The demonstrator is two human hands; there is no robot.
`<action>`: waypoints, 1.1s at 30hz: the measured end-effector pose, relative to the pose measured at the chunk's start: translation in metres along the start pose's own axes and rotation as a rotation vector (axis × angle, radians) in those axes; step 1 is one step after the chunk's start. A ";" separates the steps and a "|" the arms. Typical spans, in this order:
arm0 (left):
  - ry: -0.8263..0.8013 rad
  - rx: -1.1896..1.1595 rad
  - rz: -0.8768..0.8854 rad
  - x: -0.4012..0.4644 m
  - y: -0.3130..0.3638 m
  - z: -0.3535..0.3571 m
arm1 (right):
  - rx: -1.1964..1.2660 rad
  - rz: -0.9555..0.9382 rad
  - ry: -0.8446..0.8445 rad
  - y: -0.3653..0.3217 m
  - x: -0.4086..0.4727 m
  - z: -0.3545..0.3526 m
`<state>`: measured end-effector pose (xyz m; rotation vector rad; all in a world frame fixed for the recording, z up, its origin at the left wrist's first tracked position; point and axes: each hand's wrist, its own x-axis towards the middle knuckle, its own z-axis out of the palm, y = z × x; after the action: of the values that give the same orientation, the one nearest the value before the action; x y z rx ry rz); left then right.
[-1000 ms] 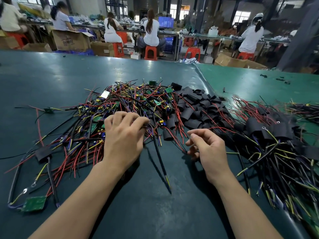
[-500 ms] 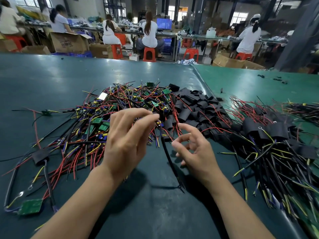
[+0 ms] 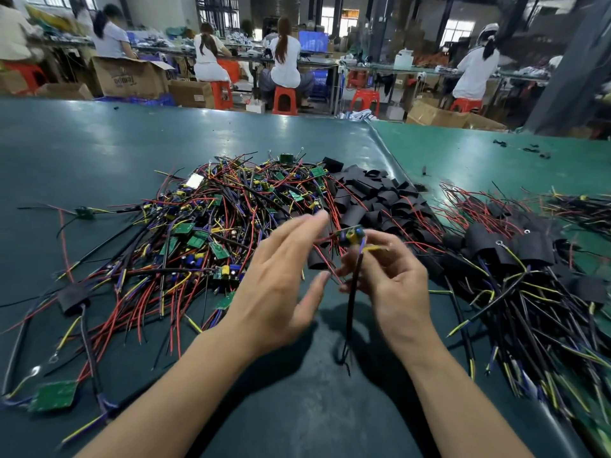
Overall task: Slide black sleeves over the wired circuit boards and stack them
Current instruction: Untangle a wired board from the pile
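Right hand [image 3: 390, 285] pinching a small wired board [image 3: 351, 235] above the green table [image 3: 99, 153], black lead hanging below, left hand [image 3: 281, 279] spread with fingers straight just left of it, board pile [image 3: 211, 226] far left, loose sleeves [image 3: 373, 196] beyond, sleeved boards [image 3: 515, 256] right.

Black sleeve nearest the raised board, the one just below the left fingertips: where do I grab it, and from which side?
Pinch the black sleeve across its flat faces near one open end, coming from above with the open left hand. It probably lies flattened on the table, so edge grips look awkward.
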<state>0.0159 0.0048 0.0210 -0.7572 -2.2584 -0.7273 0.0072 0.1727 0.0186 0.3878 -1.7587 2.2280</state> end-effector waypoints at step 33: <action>-0.461 0.289 -0.197 -0.004 -0.015 0.002 | 0.181 0.081 0.400 0.003 0.020 -0.024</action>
<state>0.0073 -0.0052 0.0126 -0.6112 -2.8070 -0.3162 -0.0131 0.1966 0.0176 -0.0953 -1.3940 2.3265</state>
